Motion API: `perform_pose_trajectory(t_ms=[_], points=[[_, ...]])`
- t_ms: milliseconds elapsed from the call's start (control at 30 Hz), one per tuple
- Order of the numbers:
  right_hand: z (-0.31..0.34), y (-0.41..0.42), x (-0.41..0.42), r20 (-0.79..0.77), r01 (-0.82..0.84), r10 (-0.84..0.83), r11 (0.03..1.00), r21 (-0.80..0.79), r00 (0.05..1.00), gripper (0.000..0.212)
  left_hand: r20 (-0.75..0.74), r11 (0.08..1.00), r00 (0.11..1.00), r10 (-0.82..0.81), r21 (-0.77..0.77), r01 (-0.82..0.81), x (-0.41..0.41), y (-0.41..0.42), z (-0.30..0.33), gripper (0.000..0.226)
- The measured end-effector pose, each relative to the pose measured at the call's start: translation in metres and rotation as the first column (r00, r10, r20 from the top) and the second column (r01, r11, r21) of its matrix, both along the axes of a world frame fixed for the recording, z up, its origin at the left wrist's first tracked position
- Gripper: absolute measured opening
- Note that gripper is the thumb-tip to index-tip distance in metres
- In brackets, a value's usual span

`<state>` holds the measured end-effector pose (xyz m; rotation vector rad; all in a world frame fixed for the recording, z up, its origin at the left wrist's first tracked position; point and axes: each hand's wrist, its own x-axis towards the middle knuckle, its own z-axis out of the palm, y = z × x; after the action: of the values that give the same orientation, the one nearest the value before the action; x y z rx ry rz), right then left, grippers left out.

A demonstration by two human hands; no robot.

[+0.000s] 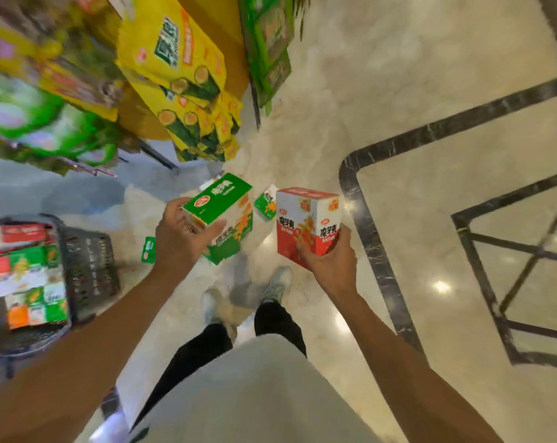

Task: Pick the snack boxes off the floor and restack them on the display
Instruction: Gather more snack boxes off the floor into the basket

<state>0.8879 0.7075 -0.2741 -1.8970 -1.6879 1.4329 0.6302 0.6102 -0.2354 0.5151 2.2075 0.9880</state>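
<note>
My left hand (pixel 182 233) grips a green snack box (pixel 221 209) by its near end, held tilted above the floor. My right hand (pixel 330 259) holds a red and white snack box (pixel 306 223) upright from below. Between the two held boxes, a small green box (pixel 266 203) lies on the marble floor. Another small green box (pixel 148 250) lies on the floor left of my left wrist. The display (pixel 174 68) of yellow and green boxes rises at the upper left, blurred.
A dark mesh basket (pixel 88 260) at the left holds several red, green and orange boxes. My two shoes (pixel 278 281) stand on the glossy marble floor (pixel 366 75). A dark inlay stripe (pixel 363 199) and a dark metal frame (pixel 510 260) lie to the right.
</note>
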Motion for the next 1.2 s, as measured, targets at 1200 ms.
perform_pose_trajectory(t_ms=[1200], points=[[0.163, -0.506, -0.25, -0.18, -0.94, 0.965, 0.231, 0.252, 0.189, 0.068, 0.291, -0.212, -0.104, 0.951, 0.371, -0.904, 0.098, -0.714, 0.115, 0.044]])
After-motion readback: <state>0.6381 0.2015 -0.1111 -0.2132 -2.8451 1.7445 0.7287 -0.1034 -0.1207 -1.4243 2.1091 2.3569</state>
